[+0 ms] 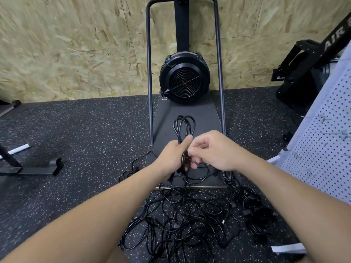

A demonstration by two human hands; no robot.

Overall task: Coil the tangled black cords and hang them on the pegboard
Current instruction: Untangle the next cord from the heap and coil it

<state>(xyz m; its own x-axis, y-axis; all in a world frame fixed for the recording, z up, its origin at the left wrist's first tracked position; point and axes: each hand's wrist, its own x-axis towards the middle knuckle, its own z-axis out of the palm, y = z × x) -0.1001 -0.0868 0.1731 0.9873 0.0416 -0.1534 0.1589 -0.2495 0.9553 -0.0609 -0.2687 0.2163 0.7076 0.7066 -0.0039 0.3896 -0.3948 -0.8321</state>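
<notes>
While left hand (173, 155) gripped half-made cord coil (183, 128) above fan machine's platform (207, 118), right hand (212, 152) pinched strand beside it. Tail trailed into tangled cords (182, 217) on floor below platform; risk: snag dragging loops loose.

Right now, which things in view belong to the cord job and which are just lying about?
Job:
coiled cord, gripped by left hand
right hand, pinching the cord
tangled cords on the floor
bundled cords
pegboard

Lying about:
fan machine
black frame
white strip
</notes>
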